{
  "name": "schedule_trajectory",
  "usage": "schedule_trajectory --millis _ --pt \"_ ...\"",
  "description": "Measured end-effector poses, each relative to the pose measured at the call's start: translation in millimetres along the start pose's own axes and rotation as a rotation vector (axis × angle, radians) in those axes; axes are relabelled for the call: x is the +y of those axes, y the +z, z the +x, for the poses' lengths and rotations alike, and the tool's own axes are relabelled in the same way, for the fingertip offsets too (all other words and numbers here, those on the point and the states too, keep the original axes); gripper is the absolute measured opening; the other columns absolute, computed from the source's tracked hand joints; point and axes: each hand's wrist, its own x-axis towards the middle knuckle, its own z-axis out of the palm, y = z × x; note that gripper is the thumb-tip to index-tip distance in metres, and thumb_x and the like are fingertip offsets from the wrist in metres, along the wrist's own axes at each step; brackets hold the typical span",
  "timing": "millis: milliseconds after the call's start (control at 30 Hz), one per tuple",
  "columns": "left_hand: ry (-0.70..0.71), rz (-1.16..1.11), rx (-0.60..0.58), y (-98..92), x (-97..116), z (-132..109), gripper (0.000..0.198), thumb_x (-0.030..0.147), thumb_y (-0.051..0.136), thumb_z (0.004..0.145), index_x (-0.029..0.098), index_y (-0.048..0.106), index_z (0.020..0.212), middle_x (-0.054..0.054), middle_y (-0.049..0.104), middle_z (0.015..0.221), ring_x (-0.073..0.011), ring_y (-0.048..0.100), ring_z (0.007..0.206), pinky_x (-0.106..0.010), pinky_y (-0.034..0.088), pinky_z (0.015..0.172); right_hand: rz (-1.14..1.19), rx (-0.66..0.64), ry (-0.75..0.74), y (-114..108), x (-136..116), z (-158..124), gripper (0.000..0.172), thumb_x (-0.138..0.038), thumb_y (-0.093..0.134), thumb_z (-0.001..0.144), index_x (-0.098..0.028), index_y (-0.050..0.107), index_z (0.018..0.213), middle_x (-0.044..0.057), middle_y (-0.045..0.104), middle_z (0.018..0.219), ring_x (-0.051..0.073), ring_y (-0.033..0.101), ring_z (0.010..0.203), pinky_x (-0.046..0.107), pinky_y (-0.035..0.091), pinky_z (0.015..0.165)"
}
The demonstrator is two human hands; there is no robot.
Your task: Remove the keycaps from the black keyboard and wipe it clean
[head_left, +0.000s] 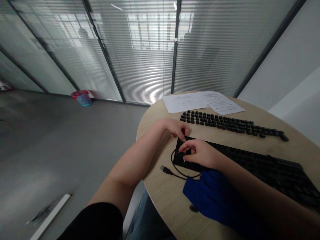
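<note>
Black plastic keyboard (265,166) lies on the pale wooden table (160,196); on my feed, the left hand (178,128) bends at its far left corner, fingers curled; the right hand (198,153) hangs over its left end, fingers curled too; I cannot tell whether either grips anything; loose black keycaps (220,122) stand in rows beyond; blue cloth (212,196) and a black USB cable (167,171) lie nearer.

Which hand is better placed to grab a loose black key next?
Probably the left hand: it's close to the loose keys, while the right hand is farther from them, over the keyboard.
</note>
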Motion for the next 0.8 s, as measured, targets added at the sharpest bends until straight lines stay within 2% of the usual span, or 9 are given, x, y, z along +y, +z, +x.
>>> schedule_trajectory --millis 167,267,400,533,633,800 --pt "0.012 -0.01 0.005 0.2 -2 2 0.039 0.038 0.082 0.066 0.021 0.058 0.091 0.003 0.059 0.076 -0.0128 0.053 0.061 -0.023 0.043 0.049 -0.132 0.1 -0.039 7 -2 -6 0.026 -0.011 0.069 0.075 -0.017 0.081 0.096 0.001 0.069 0.074 0.014 0.057 0.061 0.026 0.043 0.058" --pt "0.021 -0.015 0.002 0.4 -1 2 0.04 0.037 0.084 0.063 0.021 0.058 0.089 0.003 0.058 0.075 -0.0127 0.053 0.06 -0.023 0.042 0.047 -0.145 0.112 -0.037 10 -2 -6 0.03 -0.01 0.069 0.074 -0.018 0.081 0.1 0.003 0.073 0.081 0.015 0.06 0.064 0.027 0.046 0.061" --pt "0.024 -0.019 0.002 0.6 0 2 0.041 0.036 0.084 0.061 0.02 0.058 0.089 0.003 0.059 0.074 -0.0125 0.053 0.059 -0.023 0.041 0.046 -0.143 0.13 -0.023 10 1 -2 0.041 -0.008 0.068 0.076 -0.016 0.079 0.115 0.007 0.077 0.093 0.016 0.064 0.067 0.027 0.05 0.062" --pt "0.031 -0.018 0.003 0.9 -1 2 0.037 0.035 0.084 0.064 0.02 0.06 0.088 0.003 0.059 0.072 -0.012 0.052 0.057 -0.024 0.043 0.049 -0.253 0.177 -0.09 9 5 0 0.039 -0.01 0.066 0.08 -0.018 0.08 0.115 0.009 0.078 0.098 0.021 0.069 0.079 0.031 0.054 0.071" --pt "0.028 -0.017 0.006 1.3 0 2 0.034 0.034 0.083 0.064 0.02 0.062 0.086 0.003 0.058 0.07 -0.0128 0.052 0.058 -0.026 0.045 0.05 -0.312 0.192 -0.129 3 5 -2 0.037 -0.013 0.067 0.081 -0.018 0.081 0.114 0.009 0.078 0.099 0.02 0.068 0.075 0.032 0.053 0.07" --pt "0.023 -0.035 0.027 0.9 4 -1 0.028 0.03 0.08 0.067 0.019 0.064 0.087 0.002 0.059 0.07 -0.0126 0.052 0.057 -0.025 0.043 0.049 -0.372 0.247 -0.14 -25 1 -7 0.035 -0.019 0.066 0.082 -0.021 0.082 0.113 0.005 0.075 0.084 0.019 0.064 0.066 0.031 0.048 0.064"
